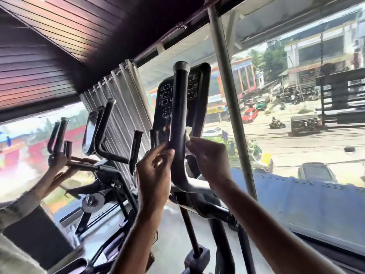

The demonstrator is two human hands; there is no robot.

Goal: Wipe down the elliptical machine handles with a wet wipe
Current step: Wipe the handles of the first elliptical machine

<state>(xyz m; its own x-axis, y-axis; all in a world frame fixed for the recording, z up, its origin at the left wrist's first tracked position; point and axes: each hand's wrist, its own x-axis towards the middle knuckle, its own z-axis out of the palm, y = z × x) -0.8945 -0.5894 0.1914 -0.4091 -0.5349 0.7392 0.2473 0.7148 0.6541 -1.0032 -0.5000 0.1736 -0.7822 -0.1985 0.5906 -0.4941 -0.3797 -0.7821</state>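
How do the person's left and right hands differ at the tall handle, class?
The right hand pinches the white wipe; the left hand shows no wipe. The right hand is on the right side of the handle, the left hand on its left. Both reach the handle at about the same height.

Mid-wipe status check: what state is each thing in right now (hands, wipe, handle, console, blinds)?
handle: upright, cap on top.
wet wipe: bunched, against the handle's right side.
right hand: pinches the wet wipe.
left hand: fingertips at the handle's left edge; any pinch unclear.
console: behind the handle, display looks unlit.
blinds: drawn aside, bunched.
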